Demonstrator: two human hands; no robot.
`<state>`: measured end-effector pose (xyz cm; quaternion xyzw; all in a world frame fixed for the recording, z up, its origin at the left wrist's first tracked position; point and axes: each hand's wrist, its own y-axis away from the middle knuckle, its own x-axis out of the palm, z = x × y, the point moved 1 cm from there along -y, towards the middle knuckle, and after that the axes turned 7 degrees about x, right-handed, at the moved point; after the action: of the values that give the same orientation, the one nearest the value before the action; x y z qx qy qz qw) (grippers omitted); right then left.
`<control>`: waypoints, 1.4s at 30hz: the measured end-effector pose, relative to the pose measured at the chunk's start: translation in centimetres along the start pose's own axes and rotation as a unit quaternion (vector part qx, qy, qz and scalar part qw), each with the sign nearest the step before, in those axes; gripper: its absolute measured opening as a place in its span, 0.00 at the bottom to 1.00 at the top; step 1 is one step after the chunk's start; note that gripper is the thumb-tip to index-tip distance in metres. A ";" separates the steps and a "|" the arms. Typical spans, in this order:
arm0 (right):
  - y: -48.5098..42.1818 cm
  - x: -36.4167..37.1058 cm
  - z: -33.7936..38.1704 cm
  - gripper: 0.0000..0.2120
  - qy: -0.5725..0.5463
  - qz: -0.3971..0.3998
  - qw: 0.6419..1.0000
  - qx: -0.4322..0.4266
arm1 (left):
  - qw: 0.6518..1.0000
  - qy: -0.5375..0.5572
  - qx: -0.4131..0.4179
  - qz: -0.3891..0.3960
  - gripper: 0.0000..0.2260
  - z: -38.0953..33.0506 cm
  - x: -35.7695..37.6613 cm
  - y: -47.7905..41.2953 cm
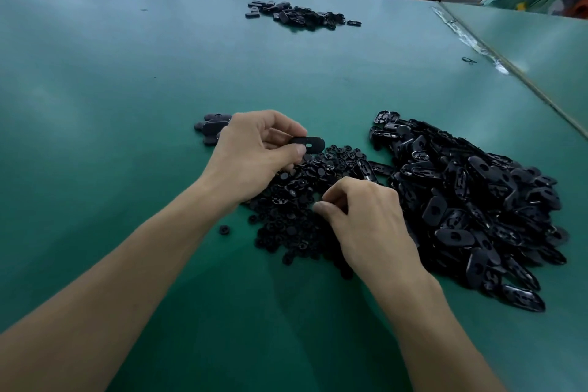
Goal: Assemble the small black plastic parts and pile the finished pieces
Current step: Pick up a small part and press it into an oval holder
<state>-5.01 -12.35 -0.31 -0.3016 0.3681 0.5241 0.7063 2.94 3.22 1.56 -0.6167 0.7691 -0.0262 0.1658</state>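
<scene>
the right hand curls into the round-clip heap mid-bench, whether gripping one i cannot tell; the left hand pinches an oval plate above it, likely ready for mating, finished pile beside.

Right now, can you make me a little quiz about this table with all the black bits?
1. True or false: the left hand pinches an oblong black piece.
2. The table is: A red, B green, C white.
3. Which hand has its fingertips down in the small round parts?

Key: 1 true; 2 B; 3 the right hand.
</scene>
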 end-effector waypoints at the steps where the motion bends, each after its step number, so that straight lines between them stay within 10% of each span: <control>1: 0.1 0.0 0.0 0.07 -0.001 -0.005 1.000 0.006 | 1.000 -0.003 0.001 -0.002 0.09 0.0 -0.1 0.0; 15: 0.6 0.5 0.7 0.05 0.046 -0.007 0.998 -0.042 | 0.999 0.012 -0.041 -0.011 0.06 0.3 0.0 0.0; 26: -0.1 -0.6 -0.1 0.08 -0.175 -0.116 0.974 -0.080 | 0.998 0.018 -0.053 0.033 0.08 -0.1 0.4 0.4; 42: -0.8 -0.4 -1.1 0.06 -0.392 -0.054 0.918 0.005 | 0.995 0.019 -0.041 0.087 0.09 -1.2 1.6 1.1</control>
<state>-4.56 -13.67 -0.54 -0.0878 0.0474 0.5599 0.8225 1.25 1.80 2.04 -0.5531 0.8233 0.0082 0.1273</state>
